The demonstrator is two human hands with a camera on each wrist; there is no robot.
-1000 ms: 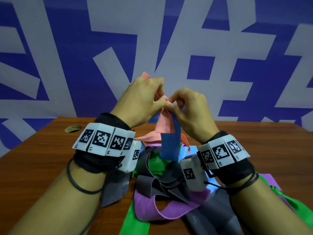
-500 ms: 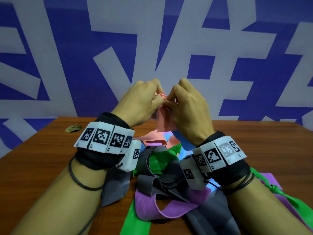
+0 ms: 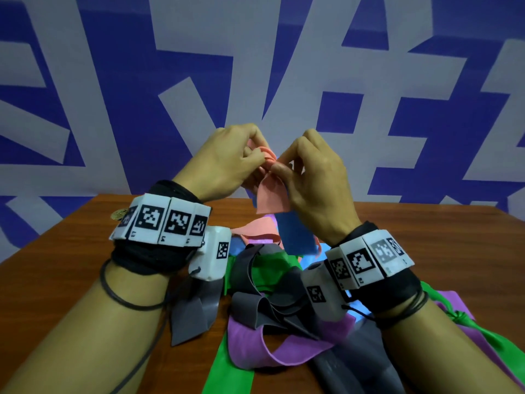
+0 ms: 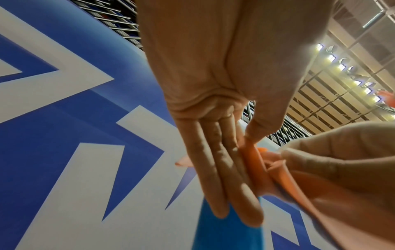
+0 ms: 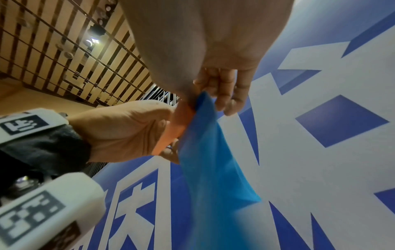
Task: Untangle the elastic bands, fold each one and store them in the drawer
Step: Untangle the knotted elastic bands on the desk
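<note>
A salmon-pink elastic band, thin, matte and crumpled into a knot, is held above the bench. The left hand and right hand, two in all, each have a grip pinching it. A blue band hangs behind it. Grey, green and purple bands below overlap, too tangled to count.

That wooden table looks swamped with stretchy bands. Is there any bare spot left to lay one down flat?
Yes. Bare wood shows on the table left of the left hand and its forearm, and along the far right edge beyond the right hand. The middle is crowded: grey band, purple band, green band and blue band overlap below the lifted salmon band.
</note>
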